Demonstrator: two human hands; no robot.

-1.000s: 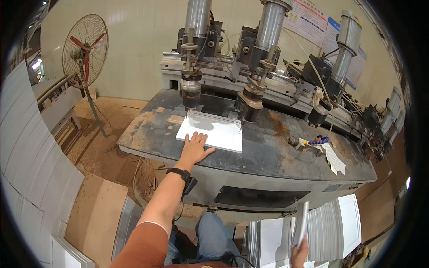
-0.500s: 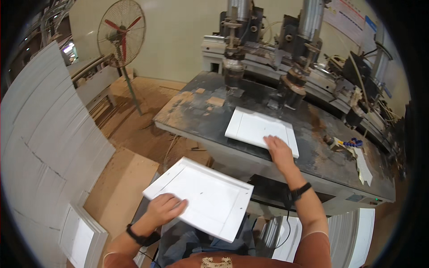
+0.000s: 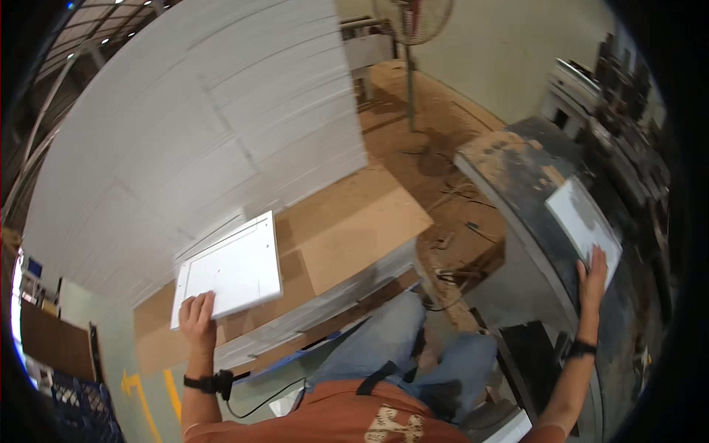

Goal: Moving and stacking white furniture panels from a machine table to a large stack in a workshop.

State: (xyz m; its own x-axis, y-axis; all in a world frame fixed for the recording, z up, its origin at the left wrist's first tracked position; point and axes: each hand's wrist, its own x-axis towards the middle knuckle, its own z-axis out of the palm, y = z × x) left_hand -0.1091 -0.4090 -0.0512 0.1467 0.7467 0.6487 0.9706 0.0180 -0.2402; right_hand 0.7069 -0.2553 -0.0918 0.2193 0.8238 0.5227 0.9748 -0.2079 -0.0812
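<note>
My left hand [image 3: 197, 319] grips the near edge of a white rectangular panel [image 3: 240, 269] with a grooved frame and small dark marks. The panel is above the left end of a brown board [image 3: 354, 229], beside a tall stack of white panels; whether it touches the pile below cannot be made out. Off to the right, my right hand [image 3: 592, 279] lies with outstretched fingers on the near end of a second white panel [image 3: 583, 218]. That one rests on the dark machine table [image 3: 528, 196].
The tall stack of white panels [image 3: 221, 125] rises along the left and back. A standing fan [image 3: 411, 74] is beyond the board, on a dusty floor. Machine heads [image 3: 628, 125] line the table's far side. A dark crate [image 3: 77, 406] sits at lower left.
My view has swung left. My left hand has carried its panel from in front of my body over to the board by the stack. My right hand remains at the panel on the table.
</note>
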